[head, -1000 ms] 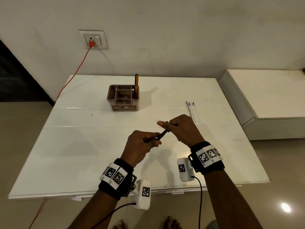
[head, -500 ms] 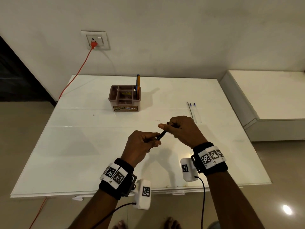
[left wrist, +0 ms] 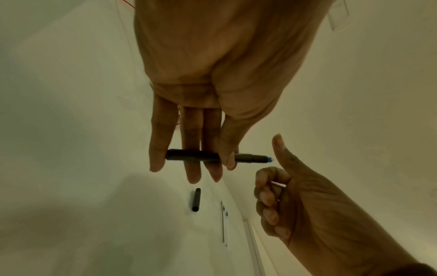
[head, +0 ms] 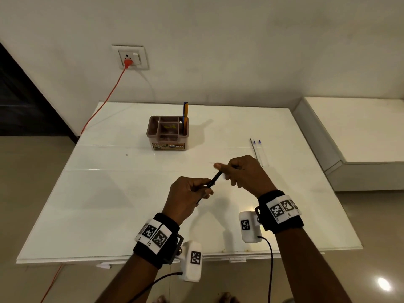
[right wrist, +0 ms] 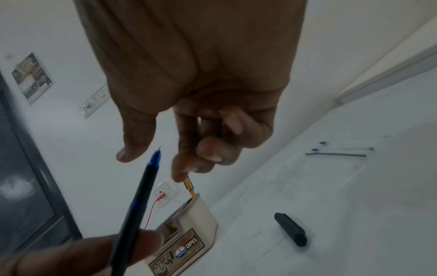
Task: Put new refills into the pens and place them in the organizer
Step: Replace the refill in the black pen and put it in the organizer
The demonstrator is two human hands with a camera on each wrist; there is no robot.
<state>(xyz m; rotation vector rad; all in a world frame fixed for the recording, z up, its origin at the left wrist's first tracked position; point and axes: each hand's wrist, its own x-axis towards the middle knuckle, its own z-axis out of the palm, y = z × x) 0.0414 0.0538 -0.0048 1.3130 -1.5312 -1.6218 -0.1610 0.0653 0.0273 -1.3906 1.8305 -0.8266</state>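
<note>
The left hand grips a slim black plastic pen between thumb and fingers, blue tip toward the right hand. That hand's fingers curl around something thin; what it is cannot be told. Both hands hover above the glossy white tabletop. A black pen cap lies loose there, three thin refills further right. The brown compartmented plastic organizer stands beyond, holding an upright orange-and-blue pen.
</note>
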